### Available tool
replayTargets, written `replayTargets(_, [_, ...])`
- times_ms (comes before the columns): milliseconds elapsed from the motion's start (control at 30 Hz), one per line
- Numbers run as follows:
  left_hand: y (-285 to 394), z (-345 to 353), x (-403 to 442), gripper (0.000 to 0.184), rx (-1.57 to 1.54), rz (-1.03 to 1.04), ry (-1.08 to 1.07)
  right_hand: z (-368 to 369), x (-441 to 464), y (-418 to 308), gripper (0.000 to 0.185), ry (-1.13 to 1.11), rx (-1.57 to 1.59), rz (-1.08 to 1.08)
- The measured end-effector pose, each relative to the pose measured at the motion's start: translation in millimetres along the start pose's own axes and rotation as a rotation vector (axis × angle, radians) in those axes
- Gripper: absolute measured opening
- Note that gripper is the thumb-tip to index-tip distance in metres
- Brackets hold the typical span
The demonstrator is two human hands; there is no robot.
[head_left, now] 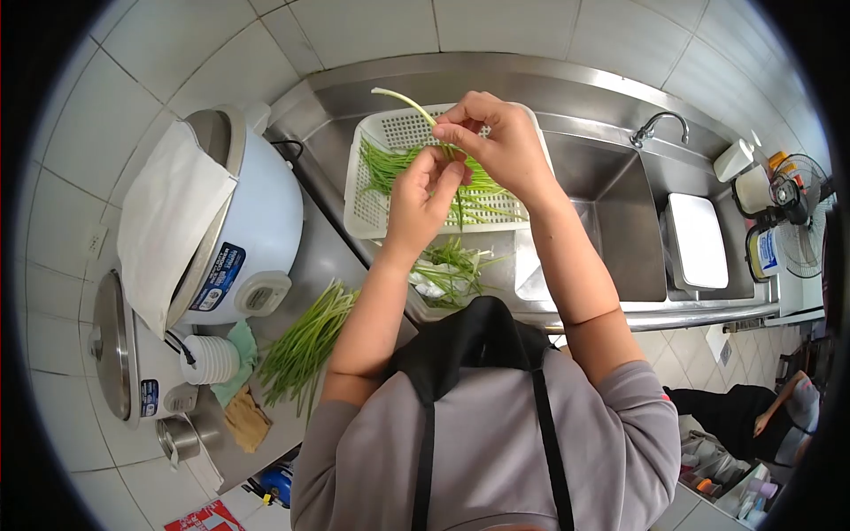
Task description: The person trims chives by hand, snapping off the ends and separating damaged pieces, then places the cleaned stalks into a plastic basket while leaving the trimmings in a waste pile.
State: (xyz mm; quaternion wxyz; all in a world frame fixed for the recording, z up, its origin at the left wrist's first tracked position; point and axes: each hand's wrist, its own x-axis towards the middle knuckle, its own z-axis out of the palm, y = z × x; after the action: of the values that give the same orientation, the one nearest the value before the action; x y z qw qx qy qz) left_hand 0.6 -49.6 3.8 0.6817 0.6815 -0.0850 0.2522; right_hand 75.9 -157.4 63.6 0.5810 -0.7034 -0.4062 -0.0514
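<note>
Above a white plastic basket (365, 212), my right hand (500, 142) pinches a green stalk (409, 101) whose pale end points up and left. My left hand (423, 196) is closed close below it, its thumb and fingers pressed together on the green part of the stalk. Green stalks (382, 168) lie in the basket under both hands. A smaller heap of greens (452, 270) rests on something pale just in front of the basket. To the left, a large bunch of long green stalks (310, 345) lies on the metal counter.
A large rice cooker (266, 199) with a white cloth stands at left, a smaller cooker (133, 354) beside it. At right are the sink basin (620, 230), faucet (655, 128), white lidded container (697, 241) and fan (801, 190). Another person (761, 416) is at lower right.
</note>
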Motion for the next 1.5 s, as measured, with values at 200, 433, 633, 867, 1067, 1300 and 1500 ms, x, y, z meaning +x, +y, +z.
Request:
replayTargets(200, [19, -15, -10, 0.024, -0.209, -0.264, 0.007, -1, 0, 10, 0.007, 0.007, 0.101, -0.021])
replayTargets(433, [30, -19, -27, 0.028, 0.091, -0.226, -0.003, -44, 13, 13, 0.011, 0.343, 0.315, -0.007])
replayTargets(633, [31, -33, -27, 0.023, -0.235, -0.288, -0.015, -64, 11, 28, 0.009, 0.371, 0.585, -0.093])
replayTargets(867, [58, -42, 1, 0.021, -0.678, 0.035, 0.059, 18, -41, 48, 0.015, -0.292, 0.853, 0.334])
replayTargets(1067, [70, -52, 8, 0.021, -0.708, 0.168, 0.089, 54, -62, 42, 0.015, -0.652, 0.772, 0.489])
replayTargets(1300, [86, -88, -1, 0.015, -0.888, 0.318, 0.121, 49, -76, 56, 0.017, -0.748, 0.569, 0.318])
replayTargets(1500, [102, -94, -30, 0.001, -1.007, 0.458, -0.009, 47, -84, 75, 0.014, -0.438, 1.305, 0.666])
